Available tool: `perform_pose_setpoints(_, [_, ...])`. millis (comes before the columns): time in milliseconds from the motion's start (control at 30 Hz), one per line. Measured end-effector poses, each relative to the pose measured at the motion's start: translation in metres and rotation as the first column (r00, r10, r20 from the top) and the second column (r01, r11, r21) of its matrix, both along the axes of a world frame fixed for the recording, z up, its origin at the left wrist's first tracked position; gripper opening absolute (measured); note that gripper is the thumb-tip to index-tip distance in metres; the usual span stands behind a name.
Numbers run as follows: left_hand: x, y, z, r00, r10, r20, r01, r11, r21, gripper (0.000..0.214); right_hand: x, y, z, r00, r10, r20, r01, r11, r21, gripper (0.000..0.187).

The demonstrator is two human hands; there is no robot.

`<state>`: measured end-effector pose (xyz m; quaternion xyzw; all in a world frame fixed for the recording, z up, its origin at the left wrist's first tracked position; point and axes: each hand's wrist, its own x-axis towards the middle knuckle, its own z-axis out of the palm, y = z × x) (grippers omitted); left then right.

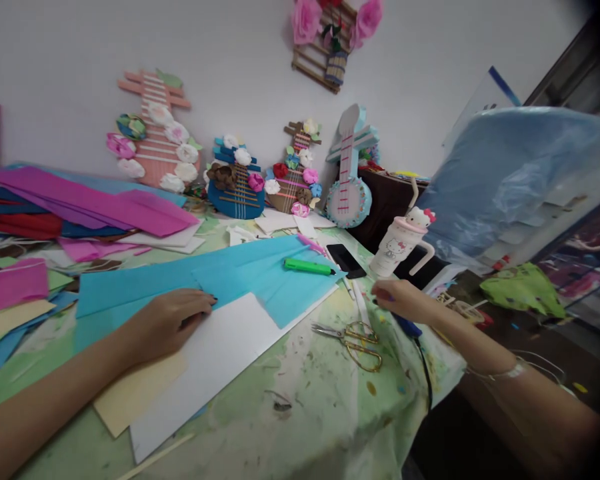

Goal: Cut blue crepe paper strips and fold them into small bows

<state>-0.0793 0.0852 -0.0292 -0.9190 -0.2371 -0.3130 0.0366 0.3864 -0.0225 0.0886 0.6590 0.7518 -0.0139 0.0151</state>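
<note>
My left hand (167, 322) lies palm down on a white card sheet (220, 363), fingers curled loosely over its upper edge beside a sheet of light blue crepe paper (240, 277). Over at the table's right edge my right hand (397, 298) has its fingers closed around something small that I cannot make out; a dark blue tool (409, 327) lies just under the wrist. Gold-handled scissors (353, 339) rest on the tablecloth between the hands. A green marker (307, 267) lies on the blue paper.
A black phone (346, 260) and a white cartoon-cat tumbler (399, 244) stand at the right rear. Stacks of pink, red and blue paper (70, 207) fill the left. Flower-decorated guitar models (240, 180) lean on the wall. A blue plastic bag (510, 173) bulks at right.
</note>
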Motion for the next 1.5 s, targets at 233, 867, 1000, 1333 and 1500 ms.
perform_pose_setpoints(233, [0.004, -0.009, 0.010, 0.999, -0.007, -0.034, 0.007, 1.000, -0.007, 0.025, -0.073, 0.103, -0.030, 0.989, 0.145, 0.013, -0.145, 0.977, 0.158, 0.033])
perform_pose_setpoints(867, [-0.010, -0.012, 0.028, 0.992, 0.128, 0.010, -0.127, 0.991, -0.047, 0.023, -0.077, 0.122, -0.001, 0.086, 0.341, -0.936, 0.317, 0.881, 0.350, 0.030])
perform_pose_setpoints(1000, [-0.015, -0.009, 0.027, 0.985, 0.175, -0.002, -0.175, 0.983, -0.051, 0.021, -0.087, 0.118, -0.024, -0.254, 0.176, -0.951, 0.025, 0.984, 0.175, 0.063])
perform_pose_setpoints(1333, [-0.010, -0.010, 0.026, 0.983, 0.181, 0.025, -0.182, 0.983, 0.023, 0.022, -0.097, 0.125, -0.071, -0.268, -0.030, -0.963, -0.094, 0.996, -0.005, 0.071])
perform_pose_setpoints(1500, [0.029, -0.060, 0.061, 0.989, 0.044, 0.143, -0.036, 0.998, -0.061, 0.040, -0.104, 0.123, -0.074, -0.263, -0.113, -0.958, -0.127, 0.989, -0.082, 0.055])
